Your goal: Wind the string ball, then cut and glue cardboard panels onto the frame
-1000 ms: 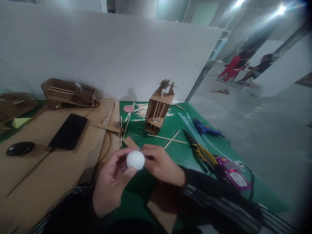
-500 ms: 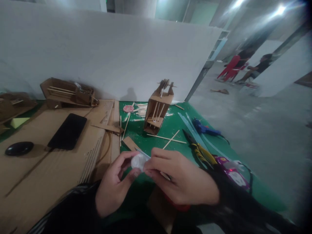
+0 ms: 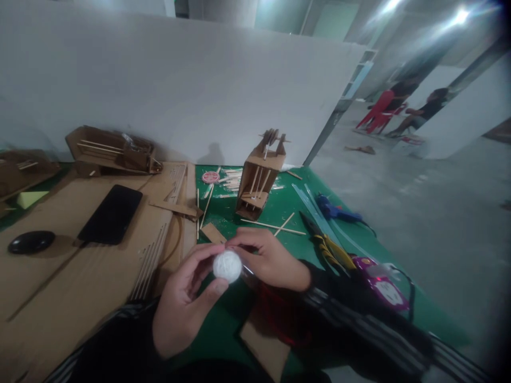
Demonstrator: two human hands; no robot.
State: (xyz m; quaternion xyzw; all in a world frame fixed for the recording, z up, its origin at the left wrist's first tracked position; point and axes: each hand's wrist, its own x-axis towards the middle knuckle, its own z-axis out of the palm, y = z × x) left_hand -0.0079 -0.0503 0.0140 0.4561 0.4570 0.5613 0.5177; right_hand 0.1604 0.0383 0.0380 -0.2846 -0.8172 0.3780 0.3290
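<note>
My left hand (image 3: 186, 303) is closed around a small white ball (image 3: 227, 267), thumb in front and fingers behind. The ball's surface looks wrinkled, as if wound from thread; its material is unclear. My right hand (image 3: 271, 259) is closed right beside the ball, with its fingertips at the ball's far upper side. Under that hand a metal blade shows, leading down to dim red loops, which look like red-handled scissors (image 3: 285, 319). Their tip is hidden. Below the hands lies a flat cardboard piece (image 3: 265, 340).
A cardboard model with sticks (image 3: 259, 181) stands on the green table (image 3: 223, 210). To the right lie pliers (image 3: 333, 250), a blue glue gun (image 3: 335, 210), clear glue sticks (image 3: 309, 202) and a purple power strip (image 3: 383, 284). A phone (image 3: 112, 214) and mouse (image 3: 32, 243) rest on cardboard at left.
My right hand has turned and shifted left, over the far side of the ball. The ball shows more fully now, and the blade above it has dropped from sight.
</note>
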